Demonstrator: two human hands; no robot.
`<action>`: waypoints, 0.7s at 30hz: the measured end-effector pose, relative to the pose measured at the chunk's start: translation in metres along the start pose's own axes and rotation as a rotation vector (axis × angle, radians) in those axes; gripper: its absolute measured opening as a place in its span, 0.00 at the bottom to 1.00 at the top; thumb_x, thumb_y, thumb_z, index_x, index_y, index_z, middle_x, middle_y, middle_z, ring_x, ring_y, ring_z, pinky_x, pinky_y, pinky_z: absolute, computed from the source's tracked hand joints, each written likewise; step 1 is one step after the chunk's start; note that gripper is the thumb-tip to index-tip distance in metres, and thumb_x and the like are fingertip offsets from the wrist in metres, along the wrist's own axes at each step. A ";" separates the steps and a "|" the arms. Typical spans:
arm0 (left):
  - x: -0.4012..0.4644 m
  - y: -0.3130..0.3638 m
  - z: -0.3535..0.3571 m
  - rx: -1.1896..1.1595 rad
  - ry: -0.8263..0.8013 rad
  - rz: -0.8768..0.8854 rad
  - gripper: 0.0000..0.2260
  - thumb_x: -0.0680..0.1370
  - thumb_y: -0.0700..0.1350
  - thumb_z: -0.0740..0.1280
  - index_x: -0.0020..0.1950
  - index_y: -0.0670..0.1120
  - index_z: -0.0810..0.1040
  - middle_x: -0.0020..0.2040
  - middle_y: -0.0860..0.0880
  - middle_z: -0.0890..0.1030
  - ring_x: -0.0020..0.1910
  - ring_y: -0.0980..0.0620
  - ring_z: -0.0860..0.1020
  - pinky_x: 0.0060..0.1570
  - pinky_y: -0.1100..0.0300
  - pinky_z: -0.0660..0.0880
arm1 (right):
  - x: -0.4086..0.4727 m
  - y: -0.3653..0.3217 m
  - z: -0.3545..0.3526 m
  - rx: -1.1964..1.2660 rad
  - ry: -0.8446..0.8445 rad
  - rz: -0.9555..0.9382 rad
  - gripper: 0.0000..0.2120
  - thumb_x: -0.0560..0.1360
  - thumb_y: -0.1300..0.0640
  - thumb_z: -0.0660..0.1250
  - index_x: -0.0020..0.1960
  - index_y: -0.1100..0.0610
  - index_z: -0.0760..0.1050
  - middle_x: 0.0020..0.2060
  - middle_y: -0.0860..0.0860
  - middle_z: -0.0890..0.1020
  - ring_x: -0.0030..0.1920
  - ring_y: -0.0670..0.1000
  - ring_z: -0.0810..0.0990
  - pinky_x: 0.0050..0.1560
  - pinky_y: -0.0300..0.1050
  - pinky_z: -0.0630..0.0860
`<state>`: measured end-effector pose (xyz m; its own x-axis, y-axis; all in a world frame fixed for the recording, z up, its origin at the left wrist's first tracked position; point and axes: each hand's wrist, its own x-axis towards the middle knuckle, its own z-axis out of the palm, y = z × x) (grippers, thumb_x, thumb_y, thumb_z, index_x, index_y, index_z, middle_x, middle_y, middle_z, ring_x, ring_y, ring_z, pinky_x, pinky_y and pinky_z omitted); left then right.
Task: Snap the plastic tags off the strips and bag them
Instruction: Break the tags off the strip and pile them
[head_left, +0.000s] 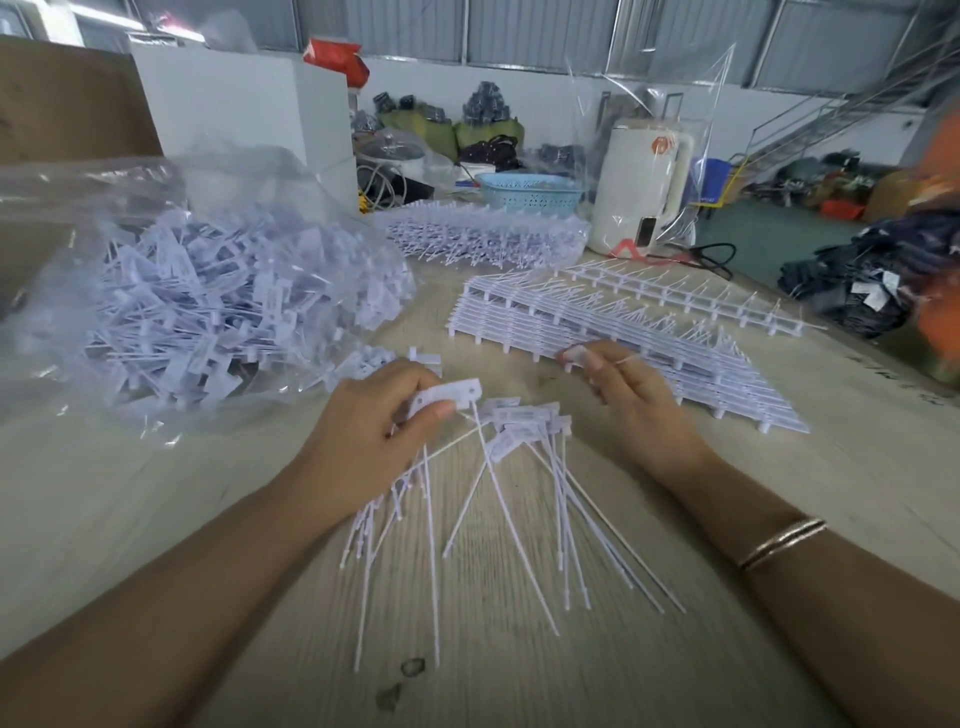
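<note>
Left hand (374, 415) grips a bunch of loose white tags (441, 400), thumb pressed on the top one, tails fanned down over the table (519, 675); right hand (631, 395) has fingers curled, pinching the near edge of the stacked strips (613, 322). Further back left, the clear bag (156, 291) lies open, full of snapped tags. Beyond that, a second strip pile (488, 236), a blue basket (530, 192) and a white kettle (644, 182).

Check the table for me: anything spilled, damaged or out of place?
A few loose tags lie on the table just outside the clear bag, by its mouth. Otherwise nothing stands out; the strips sit stacked in order.
</note>
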<state>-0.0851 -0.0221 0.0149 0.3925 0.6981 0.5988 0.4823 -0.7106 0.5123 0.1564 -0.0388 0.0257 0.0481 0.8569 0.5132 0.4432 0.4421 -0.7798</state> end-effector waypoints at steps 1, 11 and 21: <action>0.000 -0.001 -0.001 -0.017 0.019 -0.035 0.09 0.78 0.50 0.63 0.47 0.45 0.78 0.39 0.51 0.77 0.34 0.55 0.74 0.34 0.63 0.68 | -0.001 0.002 0.001 -0.123 -0.077 -0.043 0.12 0.81 0.59 0.56 0.55 0.57 0.78 0.42 0.41 0.79 0.43 0.43 0.78 0.49 0.40 0.71; -0.001 0.000 0.006 -0.023 -0.028 -0.095 0.17 0.77 0.40 0.64 0.65 0.53 0.73 0.51 0.60 0.76 0.40 0.64 0.77 0.36 0.76 0.68 | -0.002 0.017 0.009 -0.582 -0.316 -0.233 0.18 0.79 0.54 0.60 0.68 0.49 0.69 0.47 0.44 0.69 0.53 0.48 0.69 0.55 0.53 0.58; -0.002 0.004 0.008 0.111 -0.069 0.060 0.17 0.75 0.47 0.62 0.64 0.49 0.73 0.54 0.59 0.67 0.41 0.62 0.73 0.40 0.71 0.69 | -0.010 -0.004 0.021 -0.499 -0.176 -0.478 0.23 0.70 0.65 0.61 0.62 0.51 0.75 0.52 0.47 0.77 0.53 0.45 0.73 0.48 0.48 0.56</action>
<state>-0.0775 -0.0256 0.0114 0.4743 0.6615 0.5809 0.5385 -0.7401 0.4030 0.1353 -0.0441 0.0163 -0.3803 0.6483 0.6596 0.7388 0.6419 -0.2050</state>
